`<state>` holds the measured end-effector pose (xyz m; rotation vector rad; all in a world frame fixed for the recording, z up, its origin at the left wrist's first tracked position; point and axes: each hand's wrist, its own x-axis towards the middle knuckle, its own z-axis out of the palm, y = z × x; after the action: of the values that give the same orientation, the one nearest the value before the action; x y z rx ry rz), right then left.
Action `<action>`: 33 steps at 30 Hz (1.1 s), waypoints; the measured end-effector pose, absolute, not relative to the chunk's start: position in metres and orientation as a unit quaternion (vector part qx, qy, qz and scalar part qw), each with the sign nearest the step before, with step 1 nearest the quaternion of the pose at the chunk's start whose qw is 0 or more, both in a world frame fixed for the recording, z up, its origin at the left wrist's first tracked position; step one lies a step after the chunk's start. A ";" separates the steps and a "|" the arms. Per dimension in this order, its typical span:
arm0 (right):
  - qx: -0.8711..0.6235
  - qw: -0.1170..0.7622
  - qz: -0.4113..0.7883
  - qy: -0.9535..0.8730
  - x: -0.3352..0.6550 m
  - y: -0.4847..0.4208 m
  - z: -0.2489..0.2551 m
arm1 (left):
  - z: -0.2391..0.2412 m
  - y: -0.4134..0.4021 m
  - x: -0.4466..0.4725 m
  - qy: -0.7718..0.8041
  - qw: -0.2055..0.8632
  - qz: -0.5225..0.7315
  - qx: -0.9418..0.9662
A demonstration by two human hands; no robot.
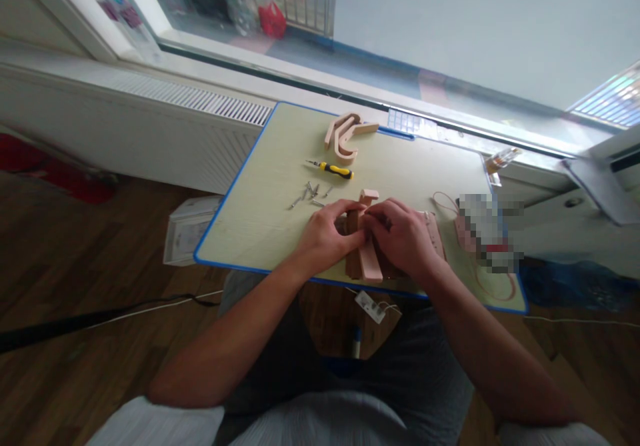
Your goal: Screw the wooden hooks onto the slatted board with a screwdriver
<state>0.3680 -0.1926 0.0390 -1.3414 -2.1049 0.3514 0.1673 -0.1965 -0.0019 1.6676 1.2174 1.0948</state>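
Off the left edge of the worktop point(240, 226), a clear plastic box point(187, 233) stands low, near the near left corner. On the worktop, left of its middle, loose metal screws point(299, 199) lie scattered just beyond the left hand point(327, 233). A yellow-and-black screwdriver point(336, 169) lies past them, its tip towards the left edge. Farther on, close to the far edge, pale wooden hooks point(347, 159) lie bunched together, with a slim blue rod point(397, 133) to their right along that edge.

The left hand is clamped with thumb and fingers around another wooden hook point(371, 263), which lies near the middle of the near edge, its curved end pointing away from the person. The hands hide its middle. Beneath it is a brown flat piece point(393, 263), partly covered by the right hand point(400, 229). The right fingertips are bunched against the hook's shaft; whether they pinch anything small cannot be told.

Farther right, near the right edge, lies a pink item point(466, 236), largely masked by pixelation, with a looped cord. A clear bottle point(503, 159) sits by the far right corner.
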 end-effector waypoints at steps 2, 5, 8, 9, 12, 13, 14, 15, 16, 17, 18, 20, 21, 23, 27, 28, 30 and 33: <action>-0.503 0.292 0.129 -0.803 0.368 -0.192 0.041 | -0.002 -0.197 0.167 0.480 0.391 0.431 0.657; -0.493 0.282 0.130 -0.813 0.367 -0.191 0.043 | -0.003 -0.197 0.168 0.483 0.389 0.429 0.657; -0.486 0.282 0.132 -0.816 0.368 -0.190 0.043 | -0.005 -0.197 0.168 0.489 0.376 0.425 0.663; -0.485 0.282 0.135 -0.817 0.368 -0.189 0.043 | -0.005 -0.197 0.169 0.492 0.369 0.423 0.665; -0.483 0.279 0.142 -0.818 0.369 -0.187 0.043 | -0.006 -0.197 0.170 0.503 0.350 0.419 0.670; -0.483 0.278 0.144 -0.817 0.369 -0.186 0.043 | -0.006 -0.197 0.170 0.504 0.348 0.418 0.671; -0.485 0.277 0.147 -0.816 0.369 -0.186 0.044 | -0.006 -0.197 0.170 0.505 0.346 0.419 0.671; -0.488 0.275 0.151 -0.815 0.369 -0.185 0.045 | -0.006 -0.197 0.170 0.504 0.345 0.420 0.671; -0.492 0.271 0.154 -0.813 0.369 -0.185 0.046 | -0.006 -0.197 0.170 0.504 0.345 0.420 0.671; -0.497 0.267 0.157 -0.810 0.369 -0.185 0.047 | -0.006 -0.197 0.170 0.504 0.345 0.420 0.671; -0.502 0.264 0.159 -0.808 0.369 -0.184 0.048 | -0.006 -0.197 0.170 0.504 0.345 0.420 0.672; -0.508 0.263 0.161 -0.804 0.370 -0.184 0.049 | -0.006 -0.197 0.170 0.504 0.347 0.420 0.670; -0.507 0.266 0.163 -0.804 0.370 -0.185 0.049 | -0.006 -0.198 0.171 0.504 0.347 0.422 0.669; -0.499 0.277 0.165 -0.804 0.370 -0.185 0.048 | -0.005 -0.198 0.171 0.503 0.348 0.428 0.666; -0.500 0.293 0.173 -0.796 0.373 -0.188 0.049 | -0.004 -0.200 0.171 0.496 0.354 0.434 0.663; -0.501 0.291 0.181 -0.795 0.374 -0.188 0.050 | -0.004 -0.200 0.171 0.493 0.357 0.434 0.664; -0.496 0.287 0.201 -0.794 0.380 -0.189 0.052 | -0.005 -0.199 0.171 0.490 0.360 0.435 0.665; -0.483 0.280 0.231 -0.797 0.393 -0.185 0.060 | -0.007 -0.197 0.169 0.488 0.368 0.432 0.664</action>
<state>0.3931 -0.1851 0.0598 -1.2939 -2.1365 0.6200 0.1689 -0.1974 -0.0067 1.7043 1.2536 1.1087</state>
